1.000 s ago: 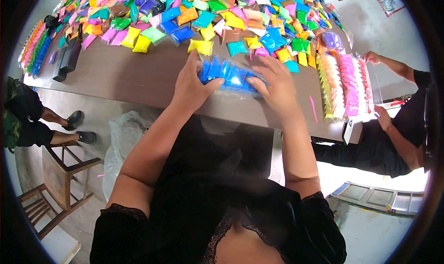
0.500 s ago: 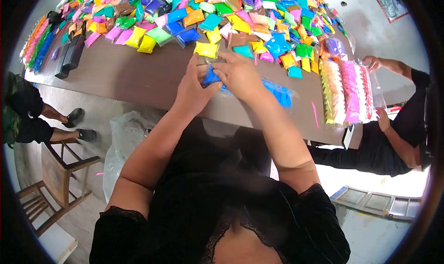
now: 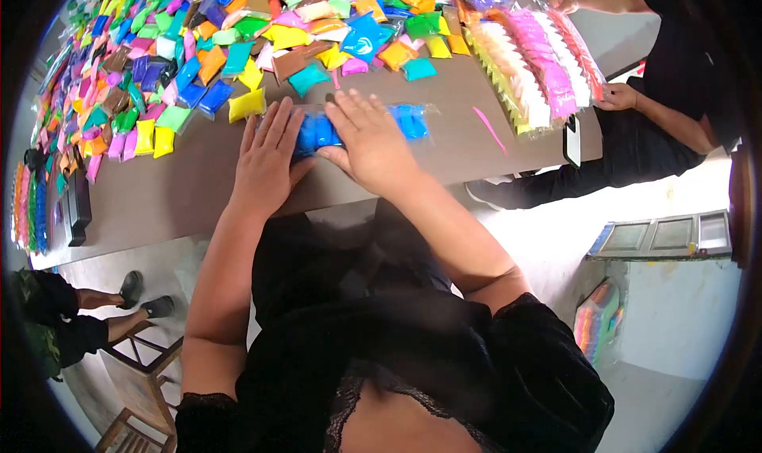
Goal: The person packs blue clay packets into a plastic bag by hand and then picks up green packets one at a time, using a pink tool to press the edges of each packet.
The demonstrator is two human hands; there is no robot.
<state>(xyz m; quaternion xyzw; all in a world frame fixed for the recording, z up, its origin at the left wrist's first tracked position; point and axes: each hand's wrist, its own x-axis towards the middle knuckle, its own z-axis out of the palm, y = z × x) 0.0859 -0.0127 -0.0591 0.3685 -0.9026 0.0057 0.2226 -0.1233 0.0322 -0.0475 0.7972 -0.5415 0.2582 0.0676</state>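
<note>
A clear plastic bag with a row of blue packets point(image 3: 317, 133) lies on the brown table near its front edge. My left hand point(image 3: 268, 159) rests with fingers stretched over the bag's left end. Spread flat, my right hand point(image 3: 369, 145) presses on its middle, and the bag's right end shows past it. Parts of the bag are hidden under both palms. A yellow packet point(image 3: 247, 105) lies just beyond my left fingertips, and a teal packet point(image 3: 309, 79) is beyond the gap between the hands.
A large heap of colourful packets point(image 3: 214, 62) covers the table's far side. At the right, a person's hands point(image 3: 619, 97) touch long bags of packets point(image 3: 548, 64). A pink strip point(image 3: 490, 130) lies nearby. Black boxes point(image 3: 77, 207) stand left; another person's legs point(image 3: 111, 302) and a wooden chair point(image 3: 143, 381) are below.
The view has turned and shifted. Both my hands have gone from bent fingers at the bag's left end to lying flat on it, and more of the blue packets shows between them.
</note>
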